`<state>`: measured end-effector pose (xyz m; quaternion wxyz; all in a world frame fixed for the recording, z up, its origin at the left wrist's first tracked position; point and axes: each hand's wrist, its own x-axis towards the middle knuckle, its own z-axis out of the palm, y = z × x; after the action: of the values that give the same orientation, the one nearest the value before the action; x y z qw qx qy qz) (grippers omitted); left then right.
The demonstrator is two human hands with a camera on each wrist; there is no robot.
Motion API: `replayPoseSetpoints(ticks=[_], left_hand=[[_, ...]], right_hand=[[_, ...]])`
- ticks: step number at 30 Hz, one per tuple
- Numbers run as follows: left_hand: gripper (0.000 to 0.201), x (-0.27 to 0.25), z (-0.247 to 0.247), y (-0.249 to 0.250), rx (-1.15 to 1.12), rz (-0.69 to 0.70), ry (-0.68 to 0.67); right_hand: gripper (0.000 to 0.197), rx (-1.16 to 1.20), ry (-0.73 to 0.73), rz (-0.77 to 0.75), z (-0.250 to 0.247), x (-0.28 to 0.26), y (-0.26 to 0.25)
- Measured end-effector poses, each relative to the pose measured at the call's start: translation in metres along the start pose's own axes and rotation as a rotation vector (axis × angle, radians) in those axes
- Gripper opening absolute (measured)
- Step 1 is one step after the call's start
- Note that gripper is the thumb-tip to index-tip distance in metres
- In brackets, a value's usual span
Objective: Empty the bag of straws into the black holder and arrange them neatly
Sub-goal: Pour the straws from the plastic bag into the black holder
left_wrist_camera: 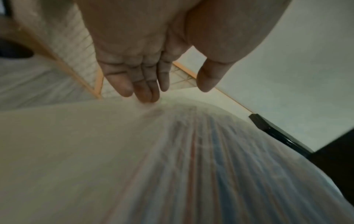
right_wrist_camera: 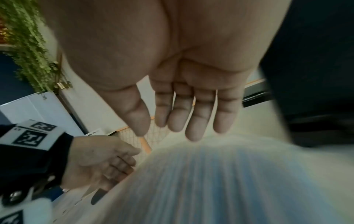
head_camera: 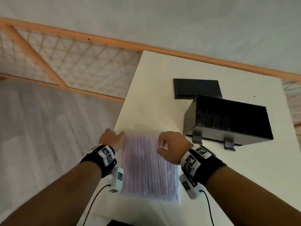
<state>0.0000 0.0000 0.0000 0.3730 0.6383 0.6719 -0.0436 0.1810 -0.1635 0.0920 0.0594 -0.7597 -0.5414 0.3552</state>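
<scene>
A clear bag of striped straws (head_camera: 149,165) lies flat on the white table (head_camera: 154,95) in front of me, blurred in every view. My left hand (head_camera: 112,137) is at its far left corner; in the left wrist view its straight fingertips (left_wrist_camera: 149,98) touch the bag's (left_wrist_camera: 191,166) edge, with the thumb held apart. My right hand (head_camera: 171,144) is over the far right corner, and its fingers (right_wrist_camera: 191,133) point down at the bag (right_wrist_camera: 220,181), straight and holding nothing. The black holder (head_camera: 219,133) stands open to the right.
The holder's flat black lid (head_camera: 197,88) lies behind it on the table. The table's left edge runs right beside my left hand. A wooden lattice railing (head_camera: 65,59) stands beyond, and a dark object (head_camera: 120,223) sits at the near edge.
</scene>
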Motion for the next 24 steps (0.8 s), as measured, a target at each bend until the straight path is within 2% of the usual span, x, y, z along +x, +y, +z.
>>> replayPoseSetpoints(ticks=[2,4,6,7,8,11,14,16,18,20,22,24], left_hand=[[0.058,0.005,-0.002,0.005,-0.032,-0.049,-0.017],[0.057,0.013,0.001,0.014,-0.097,-0.103,-0.030],[0.064,0.012,0.002,0.022,-0.171,-0.123,-0.060],[0.066,0.012,0.001,0.025,-0.190,-0.132,-0.067],[0.063,0.013,0.003,0.024,-0.136,-0.081,-0.069],[0.033,0.006,0.001,0.032,-0.065,0.155,-0.073],[0.036,0.004,0.002,0.033,-0.103,0.159,-0.060],[0.044,0.007,0.002,0.029,-0.166,0.068,0.018],[0.045,0.005,-0.003,0.026,-0.195,0.015,0.052],[0.047,0.005,-0.009,0.030,-0.204,0.044,0.051],[0.052,-0.001,-0.009,0.037,-0.239,0.120,-0.053],[0.069,-0.012,-0.007,0.043,-0.376,0.179,-0.274]], right_hand=[[0.030,0.059,0.060,-0.003,0.006,0.032,-0.015],[0.051,0.066,0.045,0.022,0.011,0.066,-0.031],[0.057,0.062,0.004,0.070,0.023,0.099,-0.040],[0.056,0.059,-0.014,0.101,0.030,0.113,-0.042],[0.053,0.047,-0.030,0.117,0.036,0.124,-0.042],[0.032,-0.022,-0.098,0.129,0.043,0.140,-0.050],[0.023,0.013,-0.141,0.029,0.038,0.141,-0.052],[0.025,-0.002,-0.143,-0.024,0.028,0.134,-0.040],[0.028,-0.019,-0.191,0.002,0.019,0.123,-0.019],[0.032,-0.039,-0.211,0.033,0.010,0.111,-0.001],[0.031,-0.058,-0.188,0.010,0.005,0.099,0.002],[0.025,-0.037,-0.118,-0.026,0.000,0.089,-0.008]])
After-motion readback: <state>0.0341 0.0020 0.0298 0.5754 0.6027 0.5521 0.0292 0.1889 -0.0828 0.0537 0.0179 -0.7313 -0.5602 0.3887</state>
